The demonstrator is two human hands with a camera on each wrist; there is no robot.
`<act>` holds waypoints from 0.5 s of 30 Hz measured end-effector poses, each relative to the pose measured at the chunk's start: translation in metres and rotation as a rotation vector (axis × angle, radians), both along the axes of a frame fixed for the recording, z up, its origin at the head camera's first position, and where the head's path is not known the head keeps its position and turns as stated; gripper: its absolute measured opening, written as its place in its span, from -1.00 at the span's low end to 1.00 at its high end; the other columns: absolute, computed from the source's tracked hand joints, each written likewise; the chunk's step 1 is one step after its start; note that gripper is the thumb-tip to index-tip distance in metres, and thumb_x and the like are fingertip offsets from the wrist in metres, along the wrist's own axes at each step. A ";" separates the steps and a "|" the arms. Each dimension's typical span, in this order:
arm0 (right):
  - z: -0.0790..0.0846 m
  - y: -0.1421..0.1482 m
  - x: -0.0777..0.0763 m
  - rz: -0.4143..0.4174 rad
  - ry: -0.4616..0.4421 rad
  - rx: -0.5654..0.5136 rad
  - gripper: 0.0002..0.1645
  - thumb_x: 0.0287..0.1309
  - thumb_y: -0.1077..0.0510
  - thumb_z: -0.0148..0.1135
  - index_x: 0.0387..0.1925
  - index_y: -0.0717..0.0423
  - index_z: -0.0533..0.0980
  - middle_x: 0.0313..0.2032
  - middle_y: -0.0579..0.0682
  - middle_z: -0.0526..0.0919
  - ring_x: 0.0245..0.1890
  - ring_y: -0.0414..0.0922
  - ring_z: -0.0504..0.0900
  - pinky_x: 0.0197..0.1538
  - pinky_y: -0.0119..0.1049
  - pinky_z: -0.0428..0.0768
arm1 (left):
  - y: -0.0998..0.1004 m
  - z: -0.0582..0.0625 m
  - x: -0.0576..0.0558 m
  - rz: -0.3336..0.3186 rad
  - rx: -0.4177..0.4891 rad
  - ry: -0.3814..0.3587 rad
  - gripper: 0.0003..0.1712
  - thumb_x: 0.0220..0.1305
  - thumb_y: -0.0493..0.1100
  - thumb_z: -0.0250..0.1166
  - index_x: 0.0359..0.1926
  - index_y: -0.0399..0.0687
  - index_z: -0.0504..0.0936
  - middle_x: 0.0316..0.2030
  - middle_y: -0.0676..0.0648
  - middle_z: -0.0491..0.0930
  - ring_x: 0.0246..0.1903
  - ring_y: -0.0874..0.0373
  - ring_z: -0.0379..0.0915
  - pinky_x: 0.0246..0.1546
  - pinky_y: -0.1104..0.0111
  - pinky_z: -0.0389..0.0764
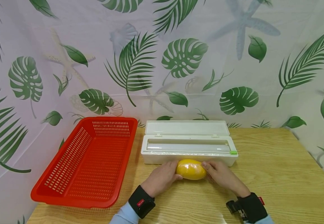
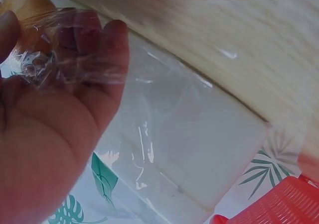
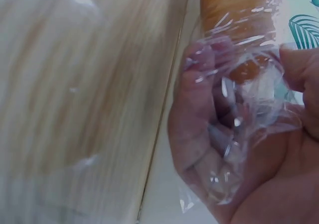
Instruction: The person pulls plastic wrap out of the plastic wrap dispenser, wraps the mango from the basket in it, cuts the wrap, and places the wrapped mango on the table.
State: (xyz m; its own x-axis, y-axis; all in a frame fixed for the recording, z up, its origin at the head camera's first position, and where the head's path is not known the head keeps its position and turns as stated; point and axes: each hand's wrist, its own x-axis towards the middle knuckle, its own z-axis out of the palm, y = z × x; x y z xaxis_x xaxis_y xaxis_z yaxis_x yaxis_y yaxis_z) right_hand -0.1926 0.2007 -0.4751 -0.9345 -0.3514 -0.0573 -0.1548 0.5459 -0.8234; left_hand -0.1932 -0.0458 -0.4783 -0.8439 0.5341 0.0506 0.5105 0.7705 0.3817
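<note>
A glossy yellow, mango-shaped fruit (image 1: 191, 170) is wrapped in clear cling film, level between both hands in front of the white film dispenser. My left hand (image 1: 162, 177) grips its left end between thumb and fingers. Loose cling film (image 2: 144, 79) stretches over those fingers in the left wrist view. At the other end, my right hand (image 1: 224, 176) holds the fruit with thumb on top, and crumpled film (image 3: 234, 134) lies across its palm and fingers. The dispenser (image 1: 189, 159) has its lid raised, a film roll (image 1: 188, 147) inside and a green slider (image 1: 233, 152) at right.
A red plastic basket (image 1: 120, 183) stands on the wooden table (image 1: 276, 174) to the left of the dispenser. Behind the table hangs a leaf-patterned cloth (image 1: 201, 102). Black cameras are strapped to both wrists.
</note>
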 end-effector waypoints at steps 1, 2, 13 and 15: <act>0.000 0.000 0.000 -0.004 -0.005 0.003 -0.47 0.43 -0.09 -0.20 -0.49 0.17 0.47 -0.76 -0.11 0.33 -0.77 -0.24 0.27 -0.60 -0.39 0.32 | 0.000 0.000 0.000 0.001 -0.005 0.001 -0.57 0.24 0.11 0.21 -0.01 -0.03 0.39 -0.30 0.09 0.42 -0.31 0.26 0.34 -0.28 0.43 0.45; 0.000 -0.001 0.001 -0.006 -0.008 0.004 -0.45 0.43 -0.09 -0.20 -0.50 0.19 0.45 -0.77 -0.11 0.32 -0.77 -0.23 0.27 -0.60 -0.39 0.31 | -0.001 0.000 0.000 0.002 -0.009 0.003 -0.57 0.25 0.12 0.20 -0.02 -0.02 0.40 -0.30 0.09 0.42 -0.31 0.26 0.34 -0.29 0.43 0.45; -0.004 -0.002 0.001 -0.032 -0.021 0.042 -0.38 0.43 -0.12 -0.23 -0.59 0.22 0.41 -0.81 -0.13 0.28 -0.80 -0.25 0.23 -0.63 -0.42 0.26 | 0.000 0.003 0.003 -0.011 -0.063 0.051 -0.57 0.24 0.15 0.18 -0.05 -0.05 0.45 -0.31 0.05 0.47 -0.29 0.21 0.38 -0.29 0.40 0.46; -0.005 -0.002 0.000 -0.027 -0.023 0.052 -0.37 0.44 -0.12 -0.24 -0.59 0.23 0.41 -0.80 -0.13 0.27 -0.80 -0.25 0.22 -0.63 -0.42 0.26 | 0.000 0.003 0.003 -0.011 -0.076 0.060 -0.57 0.24 0.16 0.18 -0.07 -0.05 0.45 -0.32 0.05 0.47 -0.29 0.21 0.38 -0.30 0.40 0.46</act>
